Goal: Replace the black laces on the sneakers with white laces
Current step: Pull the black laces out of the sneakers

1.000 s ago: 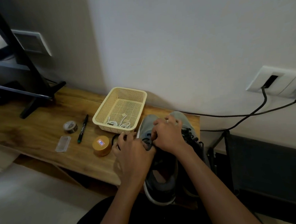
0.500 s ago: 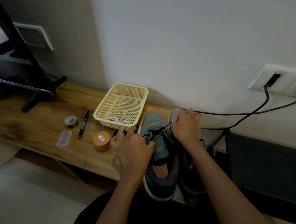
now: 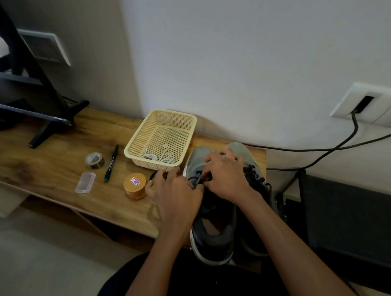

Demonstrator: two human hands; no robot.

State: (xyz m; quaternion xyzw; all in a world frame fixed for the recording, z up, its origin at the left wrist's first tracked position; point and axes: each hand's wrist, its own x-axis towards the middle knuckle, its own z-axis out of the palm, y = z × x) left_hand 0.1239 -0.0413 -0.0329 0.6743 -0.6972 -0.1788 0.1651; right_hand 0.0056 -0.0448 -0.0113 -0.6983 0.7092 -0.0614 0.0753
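Observation:
Two grey sneakers stand side by side at the right end of the wooden table (image 3: 52, 171). My left hand (image 3: 177, 195) rests against the left sneaker (image 3: 209, 230), its thumb side at the black lace (image 3: 195, 179). My right hand (image 3: 226, 175) lies over the front of the same sneaker and pinches the black lace near the eyelets. The right sneaker (image 3: 251, 167) still carries black laces and is partly hidden behind my right wrist. White laces (image 3: 158, 156) lie in the cream mesh basket (image 3: 143, 142) just left of the shoes.
A gold round tin (image 3: 134, 185), a black marker (image 3: 111, 164), a tape roll (image 3: 94, 160) and a small clear box (image 3: 85, 182) lie left of my hands. A TV stand leg (image 3: 47, 130) is at far left. Black cables (image 3: 328, 149) run from wall sockets on the right.
My right hand, which had pulled the lace out to the right over the second sneaker, has come back to the left sneaker's eyelets. My left hand stayed by the shoe.

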